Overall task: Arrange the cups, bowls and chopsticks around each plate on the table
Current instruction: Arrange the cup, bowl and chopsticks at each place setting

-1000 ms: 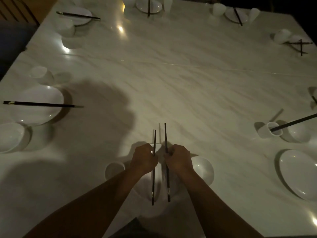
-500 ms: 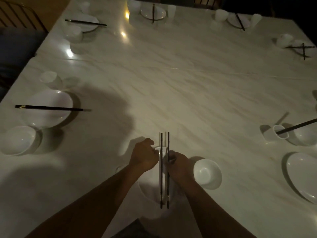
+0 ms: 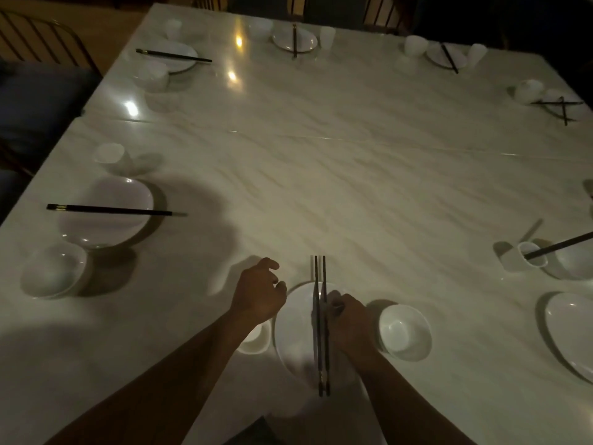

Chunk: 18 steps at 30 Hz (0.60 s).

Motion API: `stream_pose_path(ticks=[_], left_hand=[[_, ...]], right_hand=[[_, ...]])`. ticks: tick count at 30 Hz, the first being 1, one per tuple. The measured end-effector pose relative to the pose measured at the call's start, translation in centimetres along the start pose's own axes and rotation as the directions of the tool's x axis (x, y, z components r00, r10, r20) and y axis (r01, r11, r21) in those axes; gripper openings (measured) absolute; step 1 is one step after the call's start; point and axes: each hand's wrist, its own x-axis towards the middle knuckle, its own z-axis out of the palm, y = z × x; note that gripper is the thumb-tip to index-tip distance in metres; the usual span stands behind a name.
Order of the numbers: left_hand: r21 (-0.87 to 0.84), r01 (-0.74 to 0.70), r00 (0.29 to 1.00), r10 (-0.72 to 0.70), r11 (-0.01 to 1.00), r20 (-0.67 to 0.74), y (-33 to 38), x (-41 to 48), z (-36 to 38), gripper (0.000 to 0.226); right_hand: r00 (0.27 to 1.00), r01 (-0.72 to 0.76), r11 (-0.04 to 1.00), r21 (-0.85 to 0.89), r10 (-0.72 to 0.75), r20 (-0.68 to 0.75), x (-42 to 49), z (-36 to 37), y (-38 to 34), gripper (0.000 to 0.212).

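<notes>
table (image 3: 321, 155): big marble top, place settings round the edge. Working the one nearest the person.

plate (image 3: 293, 335): near edge, centre of the view. bowl (image 3: 404, 332) sits just right of it, apart from the rim. cup (image 3: 256, 342) is just left of it, half hidden under the left wrist.

left hand (image 3: 256, 293): raised over the table left of the plate, loosely curled, holding nothing. Not touching the plate as far as I can tell.

right hand (image 3: 351, 321): over the plate's right side, fingers (image 3: 335, 306) curled in against the chopsticks (image 3: 321, 319) from the right. Looks like a pinch about mid-length.

chopsticks: paired, parallel, touching or nearly so. Long axis runs straight away from the person, across the plate slightly right of its middle. Tips overhang the far rim, butt ends overhang the near rim.

Key relation: pair lies immediately left of the right fingers, axis fore-aft, so the right hand is the nearer one. Judgement: this setting is about done; only a release or a small sideways nudge is left.

Right-side cup (image 3: 529, 256) has a stray chopstick (image 3: 561, 245) poking into it, so that setting needs work.
</notes>
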Motion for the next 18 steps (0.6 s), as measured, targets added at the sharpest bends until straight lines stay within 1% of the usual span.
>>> stream_pose_path(ticks=[1, 2, 4, 5, 7, 9, 11, 13, 15, 18], left_hand=[[0.006, -0.005, 1.000, 0.005, 1.000, 0.006, -0.1, 0.0, -0.1, 0.031], [0.015, -0.012, 1.000, 0.012, 1.000, 0.010, -0.2, 0.0, -0.2, 0.031], [0.040, -0.032, 0.999, 0.031, 0.999, 0.019, -0.4, 0.1, -0.3, 0.030], [0.059, -0.043, 0.999, 0.042, 0.997, 0.030, -0.4, 0.1, -0.4, 0.030], [0.121, -0.069, 0.995, 0.059, 0.990, 0.083, -0.7, 0.1, -0.6, 0.028], [0.183, -0.077, 0.983, 0.044, 0.980, 0.178, -1.2, 0.0, -0.8, 0.028], [0.249, -0.078, 0.967, 0.013, 0.965, 0.253, -1.6, 0.0, -1.1, 0.029], [0.322, -0.086, 0.955, -0.014, 0.943, 0.295, -1.8, 0.1, -1.4, 0.032], [0.376, -0.090, 0.946, -0.039, 0.922, 0.322, -1.8, 0.1, -1.7, 0.035], [0.394, -0.076, 0.942, -0.064, 0.916, 0.329, -2.0, -0.1, -1.8, 0.037]], right_hand=[[1.000, -0.022, 1.000, -0.002, 0.022, 0.003, -0.3, -0.1, -0.3, 0.015], [0.999, -0.046, 0.999, 0.007, 0.046, -0.005, -0.5, -0.2, -0.6, 0.022], [0.999, 0.000, 1.000, -0.001, 0.000, -0.036, -0.6, 0.4, -0.5, 0.046], [0.999, 0.016, 1.000, -0.016, -0.017, -0.034, -0.7, 0.7, -0.4, 0.048], [1.000, 0.010, 0.999, -0.036, -0.011, -0.005, -1.1, 0.9, -0.5, 0.038], [1.000, 0.007, 1.000, -0.021, -0.007, -0.013, -1.5, 0.6, -0.6, 0.027], [1.000, -0.001, 1.000, -0.023, 0.001, -0.022, -1.4, 0.6, -0.5, 0.026], [1.000, -0.020, 1.000, -0.016, 0.020, -0.013, -1.4, 0.7, -0.5, 0.027], [0.999, -0.039, 0.999, -0.026, 0.038, -0.019, -1.3, 0.9, -0.4, 0.027], [0.999, -0.049, 0.997, -0.057, 0.048, -0.026, -1.3, 0.8, -0.4, 0.027]])
